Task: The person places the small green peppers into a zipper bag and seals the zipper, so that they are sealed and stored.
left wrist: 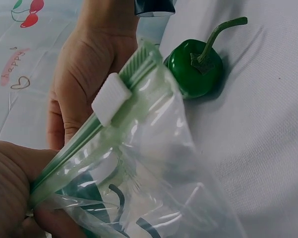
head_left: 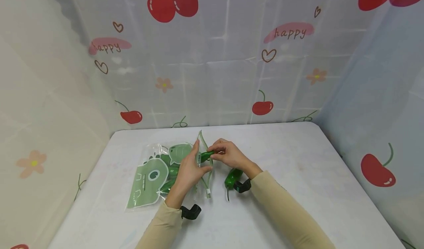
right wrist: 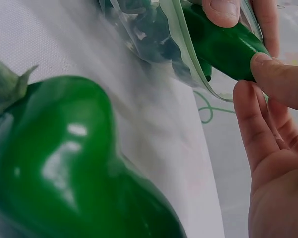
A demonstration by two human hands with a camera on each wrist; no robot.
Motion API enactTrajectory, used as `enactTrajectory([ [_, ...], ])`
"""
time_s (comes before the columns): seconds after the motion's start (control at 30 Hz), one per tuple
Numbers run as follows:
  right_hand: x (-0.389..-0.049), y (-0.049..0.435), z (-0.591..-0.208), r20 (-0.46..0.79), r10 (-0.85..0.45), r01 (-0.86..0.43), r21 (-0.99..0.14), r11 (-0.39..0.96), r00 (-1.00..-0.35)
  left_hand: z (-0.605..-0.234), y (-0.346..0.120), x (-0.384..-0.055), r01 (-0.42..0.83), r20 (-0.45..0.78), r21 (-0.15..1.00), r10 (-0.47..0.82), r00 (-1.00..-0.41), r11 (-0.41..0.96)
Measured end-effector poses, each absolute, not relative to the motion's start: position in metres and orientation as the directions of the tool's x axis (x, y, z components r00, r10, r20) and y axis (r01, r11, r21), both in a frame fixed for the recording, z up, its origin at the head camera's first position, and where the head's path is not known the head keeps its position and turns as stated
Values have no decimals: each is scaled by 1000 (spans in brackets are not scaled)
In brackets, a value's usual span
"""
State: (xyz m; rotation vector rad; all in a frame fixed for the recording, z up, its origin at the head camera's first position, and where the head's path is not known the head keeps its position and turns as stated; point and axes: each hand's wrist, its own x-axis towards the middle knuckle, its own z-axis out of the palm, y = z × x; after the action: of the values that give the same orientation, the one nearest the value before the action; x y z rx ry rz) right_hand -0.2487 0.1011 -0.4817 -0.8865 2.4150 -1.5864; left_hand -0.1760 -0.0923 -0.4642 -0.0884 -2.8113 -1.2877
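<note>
In the head view, my left hand (head_left: 189,168) grips the mouth of a clear zip bag (head_left: 149,182) printed with a green cartoon face. The bag's green zip strip and white slider (left wrist: 110,99) show in the left wrist view. My right hand (head_left: 232,155) pinches one end of a green pepper (right wrist: 228,47) between thumb and fingertips. The pepper's other end sits inside the bag's mouth, with a left-hand thumb beside it. More green peppers (head_left: 172,171) lie inside the bag. Another green pepper (left wrist: 196,67) with a curved stem rests on the table, below my right wrist.
The white table (head_left: 298,204) runs back to a curtain (head_left: 212,76) printed with cherries and hearts. Similar sheets hang at both sides. A black wrist camera (head_left: 191,212) sits on the left wrist, and another black wrist camera (head_left: 242,186) on the right, close to the loose pepper.
</note>
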Motion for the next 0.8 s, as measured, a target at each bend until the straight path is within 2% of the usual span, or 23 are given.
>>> enactTrajectory([
  [0.47, -246, 97, -482, 168, -552, -347, -908, 236, -817, -466, -92, -176, 84, 77, 746, 40, -996, 661],
  [0.8, -246, 94, -484, 111, -573, -243, -957, 158, -812, -466, -92, -175, 93, 89, 748, 40, -995, 657],
])
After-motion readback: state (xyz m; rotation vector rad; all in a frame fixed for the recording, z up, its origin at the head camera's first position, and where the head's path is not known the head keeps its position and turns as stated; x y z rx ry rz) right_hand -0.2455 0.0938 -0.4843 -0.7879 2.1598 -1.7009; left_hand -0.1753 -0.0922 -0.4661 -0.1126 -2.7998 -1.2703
